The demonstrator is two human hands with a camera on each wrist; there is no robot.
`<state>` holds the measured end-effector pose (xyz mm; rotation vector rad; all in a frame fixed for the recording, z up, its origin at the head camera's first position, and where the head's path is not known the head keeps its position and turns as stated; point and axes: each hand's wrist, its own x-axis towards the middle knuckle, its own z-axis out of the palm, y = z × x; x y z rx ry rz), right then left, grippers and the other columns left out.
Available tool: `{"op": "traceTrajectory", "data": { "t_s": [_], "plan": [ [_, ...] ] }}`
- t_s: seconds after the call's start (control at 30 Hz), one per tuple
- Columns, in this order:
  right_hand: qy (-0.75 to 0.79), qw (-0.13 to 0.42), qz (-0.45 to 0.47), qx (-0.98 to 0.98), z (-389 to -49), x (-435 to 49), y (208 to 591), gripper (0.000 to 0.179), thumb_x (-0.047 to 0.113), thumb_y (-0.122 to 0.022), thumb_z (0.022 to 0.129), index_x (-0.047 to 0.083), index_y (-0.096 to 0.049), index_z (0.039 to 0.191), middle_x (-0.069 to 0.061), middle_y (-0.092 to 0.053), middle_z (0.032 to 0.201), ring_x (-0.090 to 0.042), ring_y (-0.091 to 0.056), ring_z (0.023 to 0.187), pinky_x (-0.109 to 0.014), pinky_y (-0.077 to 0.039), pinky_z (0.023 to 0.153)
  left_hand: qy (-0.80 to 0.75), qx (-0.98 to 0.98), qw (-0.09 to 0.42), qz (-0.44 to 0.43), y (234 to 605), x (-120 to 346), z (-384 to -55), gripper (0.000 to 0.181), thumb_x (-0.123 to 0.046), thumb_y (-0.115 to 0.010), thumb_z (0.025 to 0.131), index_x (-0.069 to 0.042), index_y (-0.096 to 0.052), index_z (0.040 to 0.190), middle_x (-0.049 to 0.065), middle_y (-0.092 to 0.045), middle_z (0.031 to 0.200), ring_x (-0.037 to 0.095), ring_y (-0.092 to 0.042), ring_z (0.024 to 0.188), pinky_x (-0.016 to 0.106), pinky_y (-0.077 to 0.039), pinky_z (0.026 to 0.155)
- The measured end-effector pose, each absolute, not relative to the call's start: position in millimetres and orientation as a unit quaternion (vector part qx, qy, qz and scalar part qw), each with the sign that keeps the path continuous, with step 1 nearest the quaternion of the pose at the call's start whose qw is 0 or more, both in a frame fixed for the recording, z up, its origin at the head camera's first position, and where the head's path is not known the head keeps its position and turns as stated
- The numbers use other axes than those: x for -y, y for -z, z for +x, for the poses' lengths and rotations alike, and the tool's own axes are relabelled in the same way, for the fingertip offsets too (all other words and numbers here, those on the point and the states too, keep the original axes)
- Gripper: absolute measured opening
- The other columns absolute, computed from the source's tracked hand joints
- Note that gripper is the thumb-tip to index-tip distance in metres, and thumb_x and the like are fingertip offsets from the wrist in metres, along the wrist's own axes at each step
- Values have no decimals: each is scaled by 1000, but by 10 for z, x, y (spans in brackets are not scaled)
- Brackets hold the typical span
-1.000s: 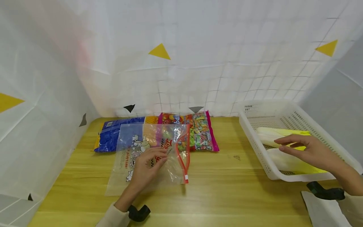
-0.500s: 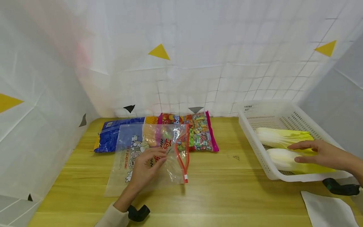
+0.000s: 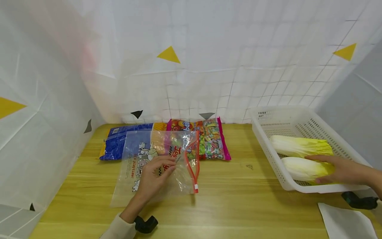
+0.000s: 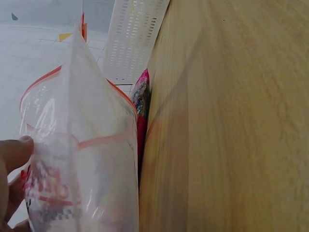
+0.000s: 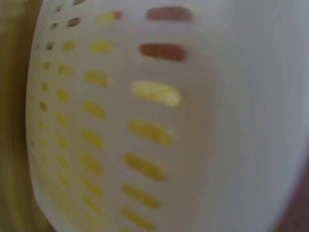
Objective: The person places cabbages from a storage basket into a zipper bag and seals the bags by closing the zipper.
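the near cabbage [image 3: 304, 168] lies in the white basket [image 3: 322, 189], at six o'clock from the far cabbage [image 3: 295, 146]. the right hand [image 3: 346, 170] spreads across its leafy end; whether it grips, i cannot tell. a gentle hold toward the firm base should spare the leaves. its long axis runs roughly nine to three, base at nine. farther out, toward nine, the left hand [image 3: 155, 174] pinches the zip bag [image 3: 182, 182].

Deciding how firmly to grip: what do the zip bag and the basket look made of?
Zip bag: apparently thin, glossy plastic film; it crinkles, catches highlights, and the colourful packet shows through.

Basket: probably rigid moulded plastic, white and smooth; its walls carry regular slots and stand without sagging.
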<state>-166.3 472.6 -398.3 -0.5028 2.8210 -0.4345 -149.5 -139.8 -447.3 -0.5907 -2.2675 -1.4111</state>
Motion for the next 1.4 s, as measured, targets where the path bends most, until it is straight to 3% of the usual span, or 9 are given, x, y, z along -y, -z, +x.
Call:
{"op": "traceTrajectory", "data": {
  "t_s": [0.23,0.47,0.53,0.63,0.7,0.8,1.2,1.3,1.4],
  "plan": [
    [150,110,-137,-973,-1637,-4786,4005,82,36,-81,86,8,-44,153,-41,-46,145,-70,-44,122,-71,-48,78,504,813,198,-211,4470,1401,-1493,13,-11,-76,91,-20,-79,100,-3,-77,115,21,-68,116,31,-50,104],
    [179,90,-117,-973,-1635,-4864,4022,68,30,-81,88,-1,-52,142,-40,-51,140,-66,-50,117,-70,-48,80,507,814,191,-207,4466,1400,-1488,12,-13,-76,91,-20,-79,100,-3,-77,115,20,-68,115,33,-50,104],
    [177,89,-104,-975,-1633,-4885,4017,63,30,-81,87,1,-56,136,-36,-56,136,-45,-62,115,-56,-54,82,509,815,188,-206,4465,1399,-1487,12,-13,-76,92,-20,-79,100,-4,-76,115,20,-68,115,33,-50,104],
    [167,90,-89,-978,-1621,-4896,3997,61,33,-80,88,-1,-60,134,-35,-59,133,-39,-63,113,-53,-52,82,510,813,188,-207,4468,1399,-1487,12,-13,-76,92,-20,-79,100,-3,-76,115,20,-68,115,33,-50,104],
    [159,94,-77,-980,-1614,-4899,3989,63,36,-79,89,-1,-60,136,-36,-57,135,-41,-61,115,-54,-51,84,510,813,190,-209,4469,1399,-1490,12,-12,-76,92,-20,-79,100,-3,-77,115,20,-68,114,32,-51,103],
    [164,107,-86,-977,-1589,-4921,3994,66,34,-77,91,0,-55,142,-42,-50,140,-65,-47,119,-68,-46,82,510,811,194,-212,4470,1397,-1495,12,-11,-76,91,-20,-79,100,-2,-77,115,20,-69,113,31,-51,103],
    [216,48,-20,-975,-1558,-4998,4032,64,39,-74,93,13,-53,148,-44,-38,148,-69,-34,129,-71,-39,89,504,815,195,-212,4473,1392,-1502,12,-11,-76,91,-18,-79,100,-3,-77,114,20,-69,112,32,-51,102],
    [240,22,3,-971,-1545,-4977,3991,64,39,-73,94,16,-51,150,-43,-35,150,-54,-38,138,-56,-46,95,502,816,194,-211,4475,1392,-1499,12,-11,-76,91,-18,-79,100,-3,-77,114,19,-69,112,33,-52,102],
    [254,-1,24,-967,-1545,-4941,3935,65,40,-73,94,16,-51,150,-38,-36,154,-8,-57,113,-28,-52,78,503,816,193,-210,4474,1391,-1494,13,-11,-76,91,-19,-79,100,-3,-77,114,19,-69,112,33,-52,102]
  ]
}}
